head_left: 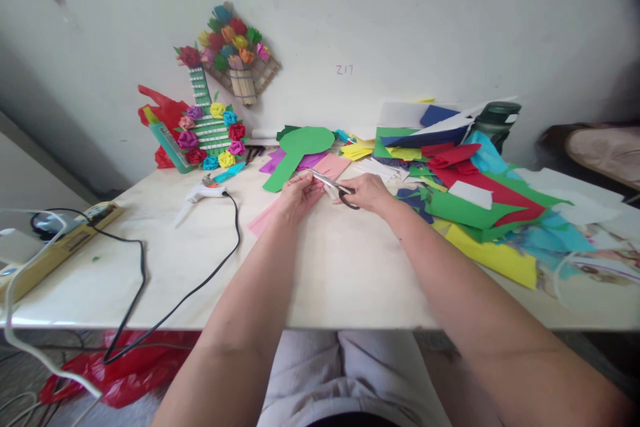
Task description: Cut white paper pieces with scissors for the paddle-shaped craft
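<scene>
My right hand [369, 193] is closed round the black handles of a pair of scissors [327, 181], whose metal blades point left. The blade tips reach the fingers of my left hand [299, 195], which are pinched together; what they hold is too small to make out. Under my left hand lies a strip of pink paper [262, 219], running up to the right. Just beyond it rests a green paper shape [305, 144] with a rounded top and a straight stem. Purple paper [274, 159] shows beneath the green shape.
A white glue gun [203, 195] with a black cord lies left, near a yellow power strip [63, 250]. Coloured paper [493, 250] is heaped on the right by a dark bottle [495, 123]. A paper-flower guitar [207, 123] leans at the wall, with a flower-basket decoration [243, 83] above.
</scene>
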A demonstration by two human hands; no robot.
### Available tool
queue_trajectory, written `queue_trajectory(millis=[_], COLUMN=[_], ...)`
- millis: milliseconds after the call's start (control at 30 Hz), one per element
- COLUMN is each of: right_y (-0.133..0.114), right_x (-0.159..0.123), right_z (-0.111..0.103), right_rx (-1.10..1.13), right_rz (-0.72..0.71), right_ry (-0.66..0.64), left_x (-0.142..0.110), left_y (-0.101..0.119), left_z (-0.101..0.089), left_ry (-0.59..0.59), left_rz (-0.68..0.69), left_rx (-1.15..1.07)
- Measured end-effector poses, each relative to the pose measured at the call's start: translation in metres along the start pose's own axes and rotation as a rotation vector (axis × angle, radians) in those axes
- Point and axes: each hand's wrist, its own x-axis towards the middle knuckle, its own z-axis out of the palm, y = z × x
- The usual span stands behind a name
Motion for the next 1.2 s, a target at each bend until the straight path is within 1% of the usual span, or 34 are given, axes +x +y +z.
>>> queue_trajectory(millis=[167,267,333,500,567,633,767,867,933,1000,1067,1100,1133,1200], right_y=[-0.002,-0.002,0.000,0.009,0.012,0.014,0.016,0.015,0.015,0.014,0.012,0.011,0.009,0.003], right_x=[0.001,0.001,0.001,0.001,0.001,0.001,0.001,0.000,0.000,0.000,0.001,0.002,0.003,0.004], right_z=[0.001,0.002,0.003,0.007,0.008,0.008,0.006,0.004,0.002,0.001,0.001,0.001,0.002,0.005], right_rx=[-0.024,-0.022,-0.026,-0.084,-0.117,-0.146,-0.138,-0.103,-0.091,-0.073,0.019,0.121,0.259,0.682], right_rz=[-0.027,0.006,0.069,0.288,0.345,0.383,0.453,0.476,0.459,0.428,0.413,0.415,0.413,0.401], right_ry=[-0.006,-0.018,-0.023,-0.016,-0.024,-0.071,-0.179,-0.204,-0.213,-0.188,-0.111,-0.069,-0.033,-0.050], left_x=[0.002,0.001,0.000,-0.001,-0.001,-0.001,-0.001,-0.001,-0.001,-0.001,-0.002,-0.002,-0.002,-0.002], left_y=[0.000,0.000,0.000,0.000,0.000,0.000,0.001,0.000,0.000,-0.001,-0.001,-0.001,-0.001,-0.001], left_z=[-0.001,-0.001,0.000,-0.002,-0.002,-0.002,-0.001,0.000,0.000,0.000,0.001,0.001,0.002,0.003], left_ry=[0.005,-0.007,-0.020,-0.073,-0.099,-0.109,-0.085,-0.084,-0.100,-0.128,-0.165,-0.185,-0.202,-0.234], left_rz=[-0.006,-0.016,-0.008,0.072,0.070,0.059,0.043,0.028,0.026,0.035,0.053,0.064,0.074,0.088], left_rx=[0.015,0.031,0.043,0.065,0.073,0.084,0.109,0.115,0.122,0.136,0.144,0.146,0.149,0.165])
